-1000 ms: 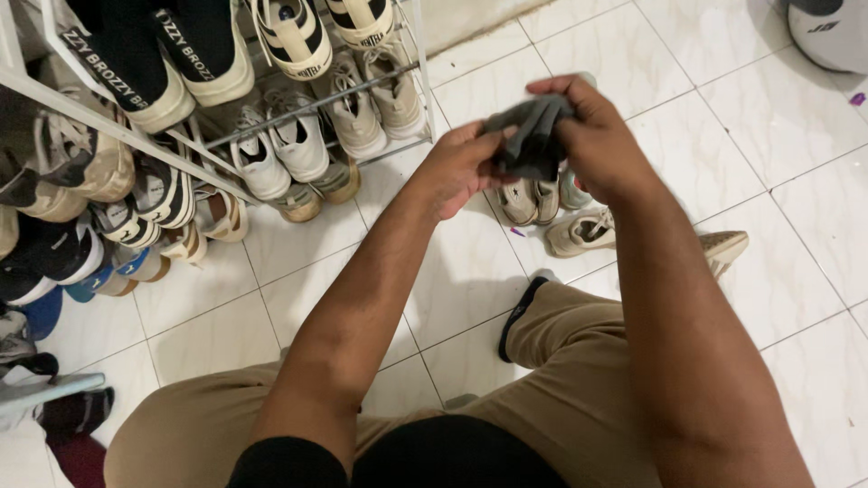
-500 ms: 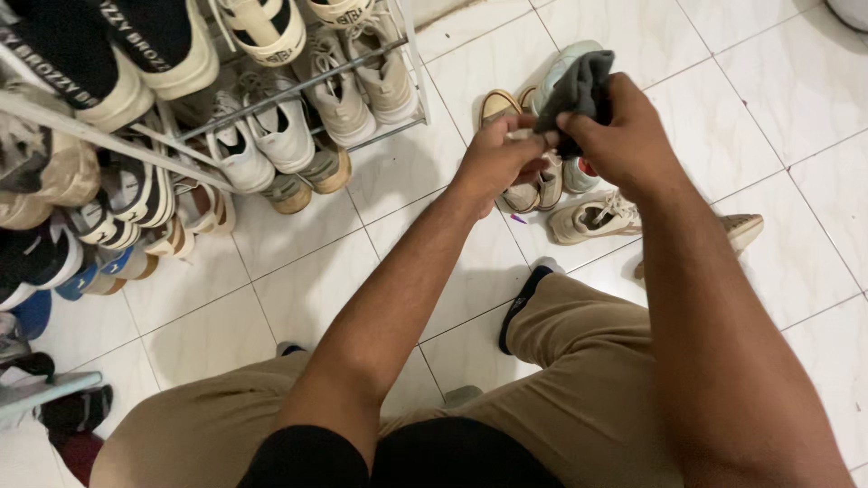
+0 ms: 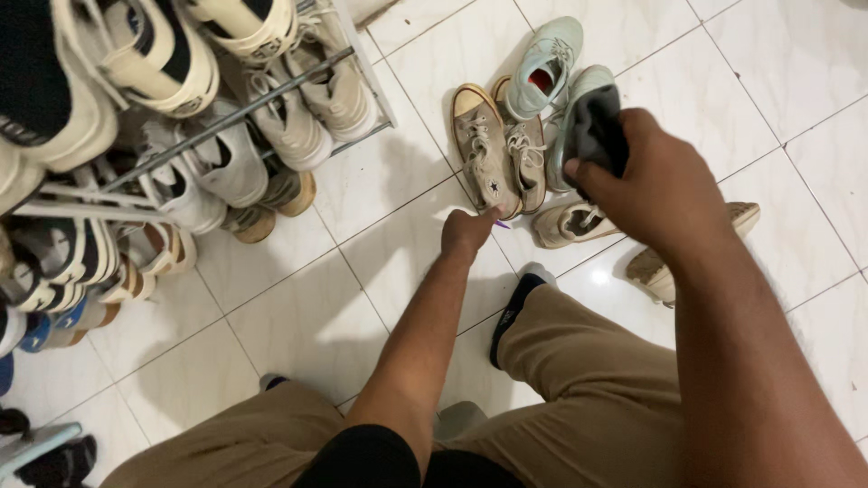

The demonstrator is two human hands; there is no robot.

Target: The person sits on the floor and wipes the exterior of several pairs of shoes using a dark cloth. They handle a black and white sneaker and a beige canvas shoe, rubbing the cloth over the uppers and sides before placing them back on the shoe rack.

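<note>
- Left hand [image 3: 468, 233] reaching down to the white tiled floor [image 3: 298, 298], fingertips at the heel end of a pair of beige canvas sneakers [image 3: 495, 163].
- Pair lying side by side, touching; long axis running away from the body, toes pointing toward the top of the view, heels nearest the left hand.
- Beige pair lying directly ahead of the left fingers, along the line of the forearm; left hand clearly the nearer of the two.
- Left fingers curled narrow, tips pinched close at the heel of the nearer shoe; a small purple scrap [image 3: 502, 223] just beside them. Whether the tips touch the shoe, the scrap or the floor: cannot tell.
- Right hand [image 3: 655, 185] raised above the floor, to the right of the beige pair, fingers closed firmly round a dark grey cloth [image 3: 597, 131], bunched, upper end sticking out past the knuckles.
- Pale green sneakers [image 3: 542, 68] beyond and right of the beige pair, one partly hidden behind the cloth.
- Tan low shoes [image 3: 579, 224] below the right hand, one upright, one tipped with sole showing, near the knee.
- Metal shoe rack [image 3: 235, 113] at left, well apart from both hands, packed with sneakers.
- Khaki trousers and dark sock in the foreground; posture crouched.
</note>
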